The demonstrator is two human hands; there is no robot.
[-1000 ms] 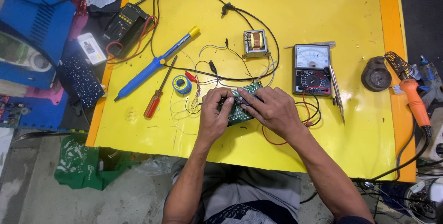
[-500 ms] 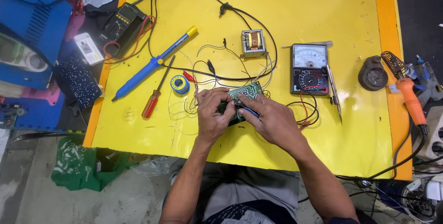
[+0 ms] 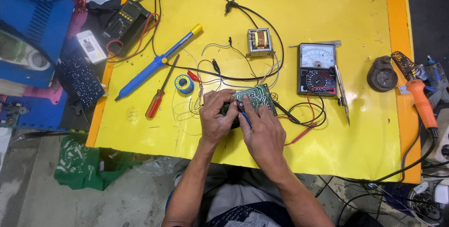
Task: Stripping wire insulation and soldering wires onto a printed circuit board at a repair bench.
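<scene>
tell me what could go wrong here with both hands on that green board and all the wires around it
Loose wires loop close around the circuit board held by the left hand and right hand; shifting it could snag them. They may tug the small transformer or the analog meter beside it.

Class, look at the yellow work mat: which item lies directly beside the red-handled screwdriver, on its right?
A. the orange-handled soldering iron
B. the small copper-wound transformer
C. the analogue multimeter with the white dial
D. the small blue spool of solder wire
D: the small blue spool of solder wire lies just right of the red-handled screwdriver, far left of the other three.
</scene>
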